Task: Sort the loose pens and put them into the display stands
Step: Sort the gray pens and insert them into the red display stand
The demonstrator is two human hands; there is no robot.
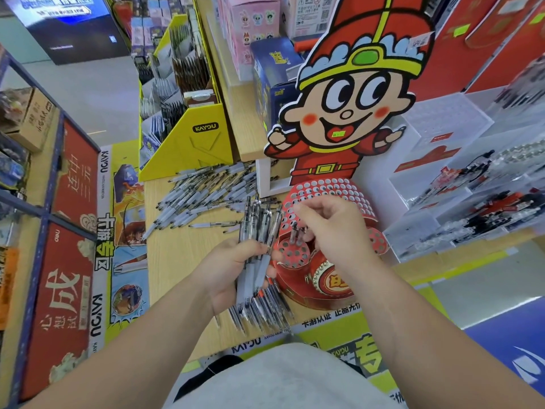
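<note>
A: Filling the small round plate (290,252) at the front foot of the red stand (324,196) is your step now, I think. Your right hand (330,228) is bent over two pens (296,234) that stand in its holes. Whether the fingers really pinch one, the view does not show.

B: Your left hand (233,270), just left of the stand, grips a thick bundle of pens (256,228). Their ends fan out above and below the fist.

A: So take one pen at a time from the bundle, hold it upright over a free hole, and push it straight down until it sits. A tilted pen may bend the thin plate, I suppose.

B: Keep the same kind together too. The loose pens (206,196) lie on the table (177,255), to the left of the stand and a little behind it. They look grey-white with dark tips; finer differences are too small to tell.

A: And the writing around?

B: "KAYOU" is on the yellow box (205,127), left of the stand and further back, and again on the banner (246,348) below the stand's front. The red boxes (65,290) far left of the stand carry big Chinese characters; one is "成".
</note>
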